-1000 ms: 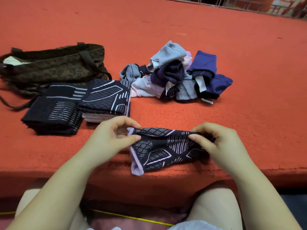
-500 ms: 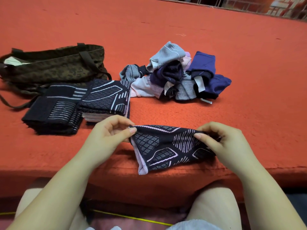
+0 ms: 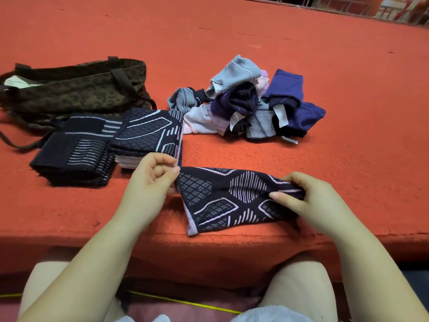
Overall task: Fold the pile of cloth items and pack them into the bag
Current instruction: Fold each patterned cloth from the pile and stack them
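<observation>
Now patterned cloth (image 3: 228, 198) stretches between left hand (image 3: 151, 182) and right hand (image 3: 308, 201).

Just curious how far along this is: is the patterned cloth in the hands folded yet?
Not yet: the patterned cloth is stretched out between the left hand and right hand, each pinching one end.

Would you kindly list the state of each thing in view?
Patterned cloth: stretched between both hands, unfolded.
Left hand: pinching its left corner.
Right hand: pinching its right end.
Two dark stacks: folded.
Pile: unfolded, jumbled.
Bag: lying open.
</observation>
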The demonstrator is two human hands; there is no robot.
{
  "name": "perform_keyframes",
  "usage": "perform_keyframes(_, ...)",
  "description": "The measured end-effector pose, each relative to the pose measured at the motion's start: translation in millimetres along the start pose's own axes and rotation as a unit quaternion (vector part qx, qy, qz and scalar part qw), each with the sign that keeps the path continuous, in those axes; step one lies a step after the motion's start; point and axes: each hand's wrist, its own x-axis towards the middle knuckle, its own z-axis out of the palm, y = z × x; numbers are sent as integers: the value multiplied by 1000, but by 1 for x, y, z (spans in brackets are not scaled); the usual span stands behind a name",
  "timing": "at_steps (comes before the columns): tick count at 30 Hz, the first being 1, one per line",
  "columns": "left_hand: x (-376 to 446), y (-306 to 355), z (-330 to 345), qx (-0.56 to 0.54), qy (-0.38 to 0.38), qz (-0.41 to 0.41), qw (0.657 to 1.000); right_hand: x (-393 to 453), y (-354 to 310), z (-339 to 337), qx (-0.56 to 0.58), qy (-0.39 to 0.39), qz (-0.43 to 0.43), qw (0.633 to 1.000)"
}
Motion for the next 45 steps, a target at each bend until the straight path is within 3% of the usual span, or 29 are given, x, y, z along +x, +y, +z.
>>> perform_keyframes(3,2,2,-4,8,3,0,1000,1,11,-8,25,1,30,999)
perform_keyframes(8,7,1,-10,19,6,-55,998,2,5,-20,240,7,68,968)
perform_keyframes(11,9,-13,-11,164,-2,-43,986,10,11,-7,114,35,90,989)
perform_keyframes(14,-3,-16,-9,341,2,130,931,5,4,12,-9,62,40,997)
perform_keyframes(17,-21,-12,-1,370,-127,269,880,-11,-20,33,28,35,-85,995)
perform_keyframes(20,-32,-27,-1,419,-272,321,804,-24,-33,57,49,-76,-160,983)
perform_keyframes(22,-34,-41,-11,441,-303,303,789,-28,-30,69,38,-110,-165,979)
perform_keyframes(24,-37,-49,-20,433,-285,290,805,-30,-26,75,25,-111,-164,980)
perform_keyframes(29,-46,-43,-26,351,-180,216,893,-30,-28,77,18,-62,-179,982)
perform_keyframes(36,-42,-29,-10,364,-164,309,863,-27,-36,71,63,-18,-166,984)
perform_keyframes(45,-35,-10,-23,247,-57,243,936,-17,-7,36,20,46,-88,995)
